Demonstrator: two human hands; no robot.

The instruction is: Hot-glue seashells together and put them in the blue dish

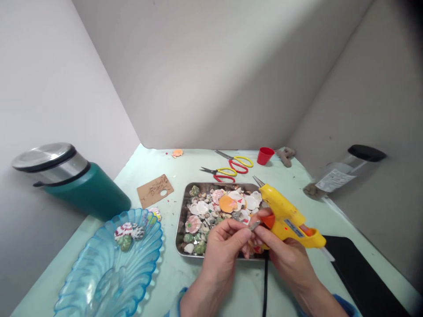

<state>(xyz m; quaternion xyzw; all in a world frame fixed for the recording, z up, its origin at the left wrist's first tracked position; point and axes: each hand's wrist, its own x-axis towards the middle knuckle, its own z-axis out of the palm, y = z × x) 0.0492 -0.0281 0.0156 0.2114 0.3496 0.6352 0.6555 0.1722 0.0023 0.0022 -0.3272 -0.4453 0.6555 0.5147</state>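
Note:
A small grey shell [254, 226] is pinched between the thumb and fingers of my left hand [224, 246], over the front right part of a metal tray [180, 237] full of shells. My right hand [287, 255] is closed around the handle of a yellow glue gun [283, 209], its metal nozzle pointing up and to the left. The tips of my right thumb and fingers are close beside the small shell; whether they touch it is hard to tell. Inside the tray an orange shell [227, 204] lies on white, pink and green ones.
At the left, a blue glass dish [115, 273] holds several shells, with a green bottle [89, 189] behind it. Brown card [155, 190], two pairs of scissors [238, 162] and a red cup [265, 156] lie farther back. On the right are a jar [340, 171] and a black flat object [363, 277].

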